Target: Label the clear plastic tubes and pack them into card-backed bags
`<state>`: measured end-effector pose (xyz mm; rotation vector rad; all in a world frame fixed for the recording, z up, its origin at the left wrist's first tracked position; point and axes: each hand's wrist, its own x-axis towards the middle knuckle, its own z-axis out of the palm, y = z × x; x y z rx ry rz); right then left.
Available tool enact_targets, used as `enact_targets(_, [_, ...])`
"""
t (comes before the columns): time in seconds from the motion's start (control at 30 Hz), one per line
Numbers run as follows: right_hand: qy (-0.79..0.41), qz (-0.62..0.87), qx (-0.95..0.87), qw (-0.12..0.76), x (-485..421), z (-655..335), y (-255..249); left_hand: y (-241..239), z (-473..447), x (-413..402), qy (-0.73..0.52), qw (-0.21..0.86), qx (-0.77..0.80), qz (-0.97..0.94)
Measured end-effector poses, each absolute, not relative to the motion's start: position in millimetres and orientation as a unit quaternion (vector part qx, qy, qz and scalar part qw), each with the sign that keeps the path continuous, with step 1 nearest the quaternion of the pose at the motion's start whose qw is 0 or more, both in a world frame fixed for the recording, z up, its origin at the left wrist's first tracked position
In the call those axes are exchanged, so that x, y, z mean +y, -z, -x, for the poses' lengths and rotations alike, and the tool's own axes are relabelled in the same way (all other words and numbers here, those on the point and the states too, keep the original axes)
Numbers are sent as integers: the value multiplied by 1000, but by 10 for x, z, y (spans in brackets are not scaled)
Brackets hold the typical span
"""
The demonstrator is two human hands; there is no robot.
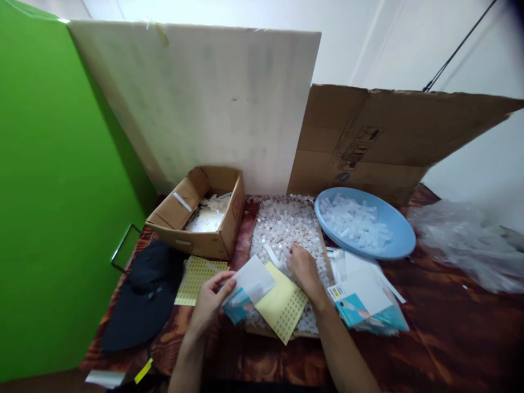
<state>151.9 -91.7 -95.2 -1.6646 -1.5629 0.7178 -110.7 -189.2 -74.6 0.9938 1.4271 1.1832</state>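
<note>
My left hand (209, 301) grips the edge of a clear plastic packet (256, 277) with a white upper part and a teal printed lower part, thumb on top. Fingers curled, my right hand (303, 268) is over a bed of small white plastic pieces (282, 221); whatever its fingertips may pinch is too small to make out. A yellow sheet of small round stickers (282, 308) lies between the hands on the pieces, partly under the packet. Just left of the right hand is a white strip (271, 255). Similar teal-and-white packets (364, 300) are piled to the right.
Behind the left hand stands an open cardboard box (200, 240) with white items inside. A blue basin (403, 240) of translucent strips sits at right, near crumpled clear plastic (462, 240). More sticker sheets (192, 281) and a black cap (145, 297) lie left. Cardboard panels (360, 142) stand behind.
</note>
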Motion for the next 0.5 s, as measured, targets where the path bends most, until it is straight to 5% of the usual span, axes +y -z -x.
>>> enact_targets(0.27, [-497, 397, -429, 642, -1427, -1477, 639, 751, 960, -1851, -475, 534, 564, -413])
enact_targets(0.5, [-486, 427, -473, 598, -1683, -1446, 729, 608, 778, -1700, -450, 543, 554, -442])
